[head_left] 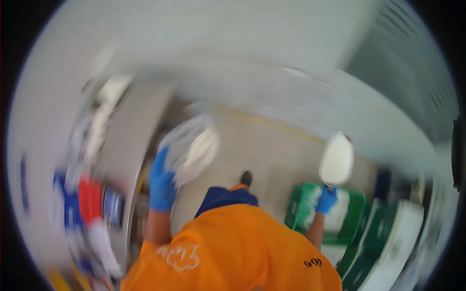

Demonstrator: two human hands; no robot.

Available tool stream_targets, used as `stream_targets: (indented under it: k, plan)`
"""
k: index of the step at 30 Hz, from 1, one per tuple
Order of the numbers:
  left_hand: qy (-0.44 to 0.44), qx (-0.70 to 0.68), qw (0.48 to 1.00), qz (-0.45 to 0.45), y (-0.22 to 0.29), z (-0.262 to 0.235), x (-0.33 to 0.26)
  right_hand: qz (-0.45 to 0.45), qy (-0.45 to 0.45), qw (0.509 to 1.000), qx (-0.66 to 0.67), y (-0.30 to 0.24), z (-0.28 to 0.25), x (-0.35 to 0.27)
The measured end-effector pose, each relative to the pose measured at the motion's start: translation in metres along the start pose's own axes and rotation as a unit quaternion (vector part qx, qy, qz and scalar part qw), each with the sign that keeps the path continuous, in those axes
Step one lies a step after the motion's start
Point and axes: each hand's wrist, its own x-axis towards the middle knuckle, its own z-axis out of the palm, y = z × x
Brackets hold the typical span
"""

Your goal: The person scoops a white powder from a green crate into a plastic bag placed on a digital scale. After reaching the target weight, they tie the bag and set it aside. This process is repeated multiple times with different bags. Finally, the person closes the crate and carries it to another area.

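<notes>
Blue-gloved hands raised: left hand [161, 182] gripping a blurred white plate stack [191, 149], right hand [326, 199] closed on a white oval dish [336, 160] above a green crate [357, 218].

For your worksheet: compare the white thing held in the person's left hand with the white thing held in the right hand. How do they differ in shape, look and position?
The left hand holds a round, plate-like white thing, smeared by motion blur; the right hand holds a smoother, oval white thing with sharper edges. The round one is raised beside a grey counter; the oval one is above a green crate. Both are white, and both hands wear blue gloves.
</notes>
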Motion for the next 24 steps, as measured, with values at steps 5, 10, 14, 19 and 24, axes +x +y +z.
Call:
stream_targets:
  k: [5,10,14,19,24]
  plan:
    - [0.112,-0.014,0.976,0.186,0.12,-0.095,-0.058,-0.094,-0.244,0.965,0.015,-0.125,0.055,-0.05]
    - [0.182,-0.068,0.91,0.366,0.224,-0.202,-0.118,-0.208,-0.408,0.889,0.019,-0.153,0.135,-0.102]
    - [0.244,0.002,0.865,0.437,0.282,-0.29,-0.129,-0.238,-0.469,0.85,-0.015,-0.23,0.181,-0.174]
    - [0.314,0.129,0.826,0.451,0.323,-0.403,-0.106,-0.294,-0.485,0.823,-0.014,-0.291,0.219,-0.265]
    - [0.374,0.144,0.838,0.371,0.299,-0.478,-0.1,-0.329,-0.503,0.798,-0.043,-0.333,0.255,-0.343]
